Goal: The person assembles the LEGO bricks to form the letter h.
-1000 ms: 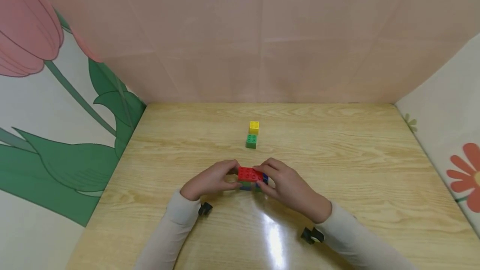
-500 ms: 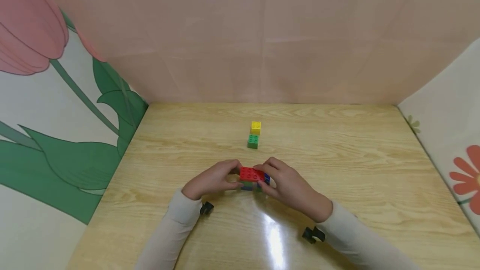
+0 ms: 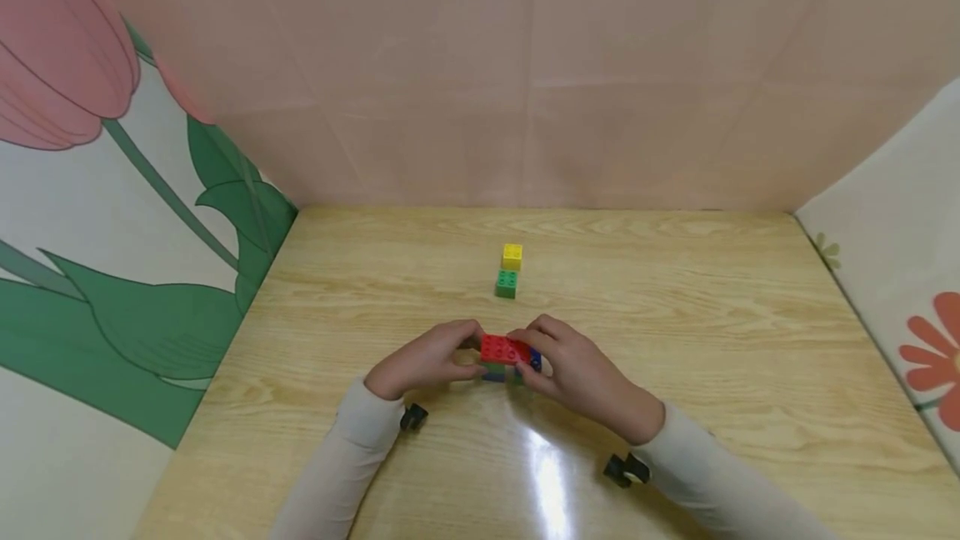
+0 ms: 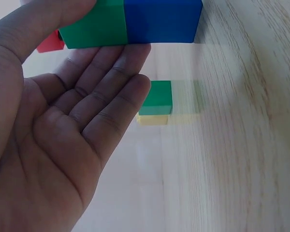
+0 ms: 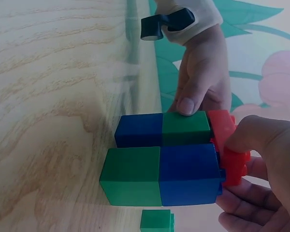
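Observation:
Two short columns of toy building bricks stand side by side on the table. In the right wrist view the far column has a green brick (image 5: pixel 186 128) over a blue brick (image 5: pixel 139 130). The near one has a blue brick (image 5: pixel 190 175) over a green brick (image 5: pixel 130 176). A red brick (image 3: pixel 497 347) lies across the tops of both. My left hand (image 3: pixel 429 358) holds the left column at its upper green brick, thumb on the near side and fingers behind. With thumb and fingers my right hand (image 3: pixel 581 367) pinches the red brick at its right end.
Beyond the hands, a small green brick (image 3: pixel 506 284) stands on the wooden table (image 3: pixel 675 290), with a yellow brick (image 3: pixel 512 256) right behind it. A pink wall covering (image 3: pixel 525 107) rises at the table's back edge. Printed panels flank both sides.
Both hands keep their hold on the bricks. In the head view the whole scene has shifted slightly to the right.

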Action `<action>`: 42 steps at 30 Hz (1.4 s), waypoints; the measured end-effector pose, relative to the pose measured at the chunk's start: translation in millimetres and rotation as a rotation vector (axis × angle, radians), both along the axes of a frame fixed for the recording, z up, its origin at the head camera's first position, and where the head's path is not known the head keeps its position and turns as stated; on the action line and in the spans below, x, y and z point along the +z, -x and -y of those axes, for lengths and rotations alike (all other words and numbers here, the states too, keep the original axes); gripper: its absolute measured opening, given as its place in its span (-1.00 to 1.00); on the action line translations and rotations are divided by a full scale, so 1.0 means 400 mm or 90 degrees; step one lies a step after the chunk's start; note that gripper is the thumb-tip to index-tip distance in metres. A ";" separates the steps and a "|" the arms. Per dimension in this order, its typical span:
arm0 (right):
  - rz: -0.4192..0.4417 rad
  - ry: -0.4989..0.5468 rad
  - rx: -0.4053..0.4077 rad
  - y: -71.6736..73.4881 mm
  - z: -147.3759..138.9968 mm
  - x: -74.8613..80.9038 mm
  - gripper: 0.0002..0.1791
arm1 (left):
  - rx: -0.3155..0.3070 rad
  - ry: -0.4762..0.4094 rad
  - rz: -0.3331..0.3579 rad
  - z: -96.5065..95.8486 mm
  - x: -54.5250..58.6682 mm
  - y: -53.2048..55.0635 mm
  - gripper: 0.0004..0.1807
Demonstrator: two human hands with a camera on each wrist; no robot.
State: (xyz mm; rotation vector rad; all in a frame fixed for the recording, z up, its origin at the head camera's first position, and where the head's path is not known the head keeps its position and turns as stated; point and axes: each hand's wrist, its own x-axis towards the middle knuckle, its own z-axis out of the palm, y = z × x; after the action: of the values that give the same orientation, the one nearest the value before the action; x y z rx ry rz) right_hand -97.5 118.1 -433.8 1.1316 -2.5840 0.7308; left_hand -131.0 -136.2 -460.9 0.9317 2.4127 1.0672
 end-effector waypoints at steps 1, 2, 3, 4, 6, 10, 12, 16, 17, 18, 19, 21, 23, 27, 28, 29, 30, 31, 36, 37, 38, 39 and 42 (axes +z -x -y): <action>0.001 0.000 0.000 0.001 0.000 -0.001 -0.59 | 0.000 0.001 0.000 0.000 -0.001 0.000 -0.71; 0.003 0.001 0.001 0.001 0.001 -0.001 -0.59 | 0.001 0.003 0.001 0.000 -0.002 0.001 -0.71; 0.004 0.001 0.001 0.002 0.001 -0.001 -0.59 | 0.001 0.004 0.001 0.000 -0.002 0.001 -0.71; 0.004 0.001 0.002 0.002 0.001 -0.001 -0.59 | 0.001 0.005 -0.001 0.000 -0.002 0.001 -0.71; 0.006 0.003 0.002 0.003 0.002 -0.002 -0.59 | 0.000 0.006 -0.001 0.000 -0.001 0.001 -0.71; 0.011 0.001 0.005 0.005 0.002 -0.001 -0.58 | 0.003 0.007 0.001 0.000 0.003 0.000 -0.71; 0.013 -0.001 0.008 0.005 0.002 0.001 -0.59 | 0.004 0.005 0.003 0.001 0.004 -0.001 -0.71; 0.005 -0.007 0.012 0.007 0.003 0.004 -0.59 | 0.003 -0.002 0.004 0.003 0.005 -0.002 -0.71; 0.001 -0.009 0.013 0.007 0.003 0.003 -0.59 | 0.002 -0.005 0.004 0.003 0.005 -0.002 -0.71; -0.003 -0.011 0.013 0.006 0.003 0.003 -0.60 | 0.001 -0.007 0.003 0.003 0.006 -0.002 -0.71; -0.006 -0.012 0.013 0.006 0.003 0.003 -0.60 | 0.001 -0.009 0.004 0.003 0.007 -0.002 -0.72; -0.009 -0.015 0.014 0.006 0.003 0.004 -0.61 | 0.000 -0.009 0.005 0.002 0.007 -0.001 -0.72; -0.007 -0.019 0.014 0.008 0.003 0.005 -0.61 | -0.001 -0.010 0.007 0.001 0.008 0.000 -0.71; 0.004 -0.025 0.011 0.010 0.002 0.006 -0.61 | -0.002 -0.009 0.011 0.001 0.006 0.001 -0.71; 0.008 -0.025 0.012 0.011 0.002 0.005 -0.61 | -0.002 -0.009 0.011 0.001 0.005 0.002 -0.71; 0.011 -0.025 0.011 0.012 0.002 0.004 -0.61 | -0.001 -0.008 0.011 0.001 0.005 0.002 -0.71; 0.011 -0.025 0.011 0.012 0.002 0.003 -0.61 | -0.001 -0.007 0.011 0.001 0.005 0.002 -0.71; 0.012 -0.023 0.011 0.012 0.001 0.002 -0.61 | -0.001 -0.006 0.010 0.001 0.004 0.002 -0.71; 0.004 -0.012 0.014 0.013 0.002 0.001 -0.61 | 0.004 -0.004 0.015 0.001 0.004 0.002 -0.71; 0.003 -0.011 0.014 0.013 0.003 0.002 -0.61 | 0.004 -0.005 0.015 0.001 0.004 0.001 -0.71; 0.002 -0.012 0.013 0.013 0.003 0.001 -0.61 | 0.004 -0.005 0.015 0.001 0.004 0.001 -0.71; 0.002 -0.014 0.011 0.012 0.003 0.000 -0.61 | 0.003 -0.004 0.015 0.001 0.004 0.001 -0.71; 0.002 -0.019 0.007 0.009 0.001 -0.002 -0.60 | -0.002 -0.007 0.010 0.001 0.003 0.002 -0.71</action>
State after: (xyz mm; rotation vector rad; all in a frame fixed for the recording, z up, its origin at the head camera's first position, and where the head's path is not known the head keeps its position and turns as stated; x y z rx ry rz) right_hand -101.1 117.8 -434.5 1.1558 -2.6014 0.6989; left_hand -131.9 -136.6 -459.6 0.9267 2.3951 1.0830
